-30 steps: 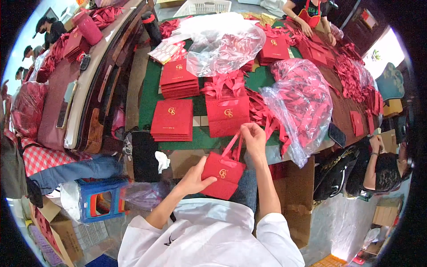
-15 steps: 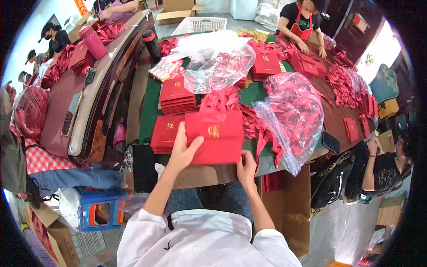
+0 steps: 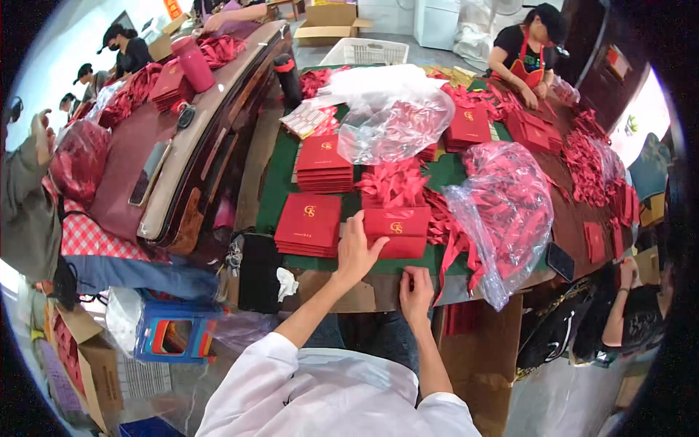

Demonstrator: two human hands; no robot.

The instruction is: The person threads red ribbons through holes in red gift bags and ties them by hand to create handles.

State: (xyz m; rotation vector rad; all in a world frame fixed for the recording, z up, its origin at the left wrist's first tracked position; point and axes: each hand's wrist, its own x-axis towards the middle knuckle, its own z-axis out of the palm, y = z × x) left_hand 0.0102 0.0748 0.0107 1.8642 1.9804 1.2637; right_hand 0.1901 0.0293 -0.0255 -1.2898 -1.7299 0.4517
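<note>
One red bag [image 3: 408,247] has slid forward below the heaped ribbons [image 3: 394,182], left hand [image 3: 355,251] gripping its left edge; right hand [image 3: 416,293], curled closed, seemingly empty, sits apart, so one hand steadies it.

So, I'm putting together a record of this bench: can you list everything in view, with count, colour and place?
Main things I can make out:
Bag at the hands: one, red, table's near edge
Bag piles: at least three, red, left of that bag and farther back
Ribbon sack: one, clear with red ribbons, right
Plastic wrapping: white and clear, mid-table
Bottle: one, black, table's far left
Phone: one, black, right edge
Basket: one, white, beyond table
Flask: one, pink, left table
Stool: one, blue, lower left
Co-worker: one, red apron, upper right
Left hand: one, bare, against the bag
Right hand: one, bare, below the bag
</note>
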